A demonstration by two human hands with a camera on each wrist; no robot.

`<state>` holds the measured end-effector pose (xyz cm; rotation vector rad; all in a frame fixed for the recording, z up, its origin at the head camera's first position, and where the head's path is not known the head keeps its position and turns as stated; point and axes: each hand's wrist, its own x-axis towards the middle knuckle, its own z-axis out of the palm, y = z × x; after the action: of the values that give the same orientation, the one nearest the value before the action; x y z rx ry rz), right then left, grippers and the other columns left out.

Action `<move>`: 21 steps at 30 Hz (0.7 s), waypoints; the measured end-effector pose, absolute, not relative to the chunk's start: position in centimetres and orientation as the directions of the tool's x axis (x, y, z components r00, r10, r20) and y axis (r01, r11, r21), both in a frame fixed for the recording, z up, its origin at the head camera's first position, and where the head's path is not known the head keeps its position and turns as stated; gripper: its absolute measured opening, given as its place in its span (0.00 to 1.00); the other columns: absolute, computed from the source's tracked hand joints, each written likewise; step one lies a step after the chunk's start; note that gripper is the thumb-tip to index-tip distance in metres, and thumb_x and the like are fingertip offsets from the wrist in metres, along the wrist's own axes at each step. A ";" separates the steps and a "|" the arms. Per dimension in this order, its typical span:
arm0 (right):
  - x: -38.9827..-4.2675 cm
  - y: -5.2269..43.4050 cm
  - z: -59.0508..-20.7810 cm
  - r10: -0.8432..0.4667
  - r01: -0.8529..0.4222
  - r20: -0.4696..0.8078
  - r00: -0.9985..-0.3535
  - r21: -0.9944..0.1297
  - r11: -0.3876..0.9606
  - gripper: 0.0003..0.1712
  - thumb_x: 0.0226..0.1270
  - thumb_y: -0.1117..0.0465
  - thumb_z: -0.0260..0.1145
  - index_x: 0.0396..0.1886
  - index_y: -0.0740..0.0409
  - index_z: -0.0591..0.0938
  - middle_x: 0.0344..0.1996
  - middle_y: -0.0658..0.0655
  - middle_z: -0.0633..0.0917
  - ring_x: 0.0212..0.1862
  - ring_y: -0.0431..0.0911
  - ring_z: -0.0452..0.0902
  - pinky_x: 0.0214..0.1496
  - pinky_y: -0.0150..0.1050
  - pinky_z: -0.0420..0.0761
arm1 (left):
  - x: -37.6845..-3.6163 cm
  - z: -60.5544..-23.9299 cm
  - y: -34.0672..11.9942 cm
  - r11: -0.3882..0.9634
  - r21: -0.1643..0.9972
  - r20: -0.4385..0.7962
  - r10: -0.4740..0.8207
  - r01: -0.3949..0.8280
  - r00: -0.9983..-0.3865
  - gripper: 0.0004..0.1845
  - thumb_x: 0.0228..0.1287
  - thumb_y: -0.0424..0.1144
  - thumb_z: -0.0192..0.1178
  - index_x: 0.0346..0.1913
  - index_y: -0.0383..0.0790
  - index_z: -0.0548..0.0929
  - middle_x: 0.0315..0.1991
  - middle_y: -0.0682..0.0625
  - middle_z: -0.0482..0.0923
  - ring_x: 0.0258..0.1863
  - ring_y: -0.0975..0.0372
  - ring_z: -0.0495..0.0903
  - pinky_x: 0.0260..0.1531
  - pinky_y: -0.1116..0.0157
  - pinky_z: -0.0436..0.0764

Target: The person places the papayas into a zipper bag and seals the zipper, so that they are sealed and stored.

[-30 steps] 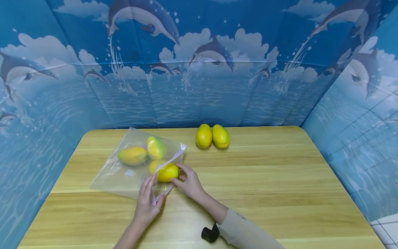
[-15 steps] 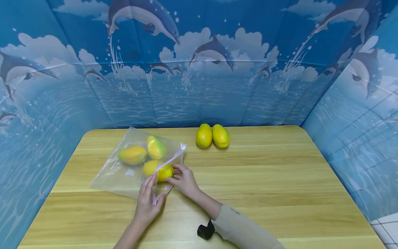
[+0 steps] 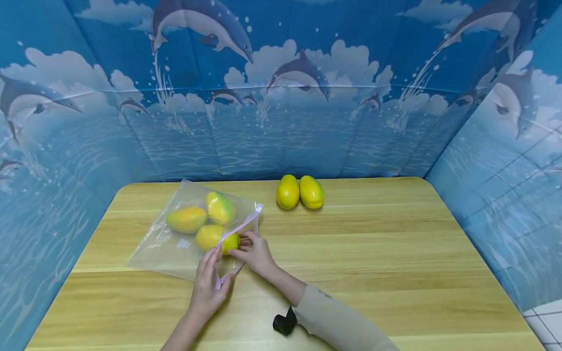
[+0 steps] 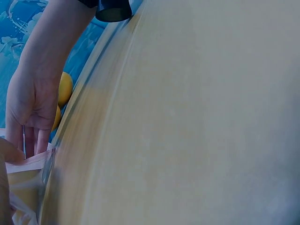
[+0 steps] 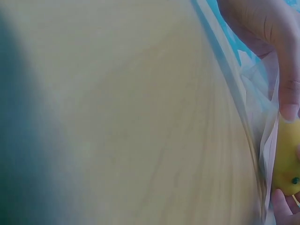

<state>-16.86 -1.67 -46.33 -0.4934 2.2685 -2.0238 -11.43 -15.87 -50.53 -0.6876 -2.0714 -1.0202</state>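
Observation:
A clear zip bag (image 3: 164, 248) lies flat on the left of the wooden table (image 3: 373, 253). Two yellow-green mangoes (image 3: 186, 219) (image 3: 220, 208) sit deep inside it. A third mango (image 3: 212, 237) lies just inside the bag's mouth. My right hand (image 3: 251, 252) grips that mango's outer end with curled fingers; the right wrist view shows the mango (image 5: 287, 161) against the plastic. My left hand (image 3: 210, 279) pinches the bag's pale zip strip (image 3: 239, 228) at the near corner, keeping the mouth apart. The left wrist view shows the right hand (image 4: 29, 108) over the bag edge.
Two more mangoes (image 3: 287, 191) (image 3: 311, 191) lie side by side at the table's far edge. Blue dolphin-print panels (image 3: 281, 97) wall in the back and both sides. A black strap (image 3: 284, 322) sits on the right sleeve.
My right hand has pushed the third mango leftward, further into the bag, beside the other two. The left hand has kept its hold on the zip strip.

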 end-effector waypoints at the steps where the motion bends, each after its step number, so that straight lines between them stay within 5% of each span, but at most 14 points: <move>1: -16.8 -1.7 -46.0 -0.276 -0.188 0.159 -0.948 -0.979 0.082 0.24 0.47 0.75 0.68 0.45 0.80 0.73 0.43 0.75 0.77 0.43 0.65 0.77 0.44 0.45 0.81 | -11.4 -50.5 -15.9 0.546 0.444 0.785 0.145 0.710 -0.602 0.40 0.34 0.22 0.61 0.59 0.19 0.63 0.52 0.29 0.65 0.49 0.55 0.68 0.61 0.75 0.63; 21: -16.7 -2.5 -45.4 -0.260 -0.105 0.081 -0.962 -0.991 0.081 0.26 0.47 0.74 0.69 0.47 0.81 0.72 0.42 0.74 0.77 0.45 0.63 0.76 0.46 0.44 0.81 | -11.5 -50.6 -15.9 0.513 0.445 0.803 0.135 0.734 -0.581 0.39 0.32 0.21 0.61 0.58 0.19 0.65 0.53 0.30 0.66 0.42 0.52 0.70 0.52 0.77 0.68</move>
<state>-16.70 -2.53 -45.37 -0.3769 2.2208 -2.0197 -11.54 -15.94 -50.62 -0.7082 -2.0282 -1.0532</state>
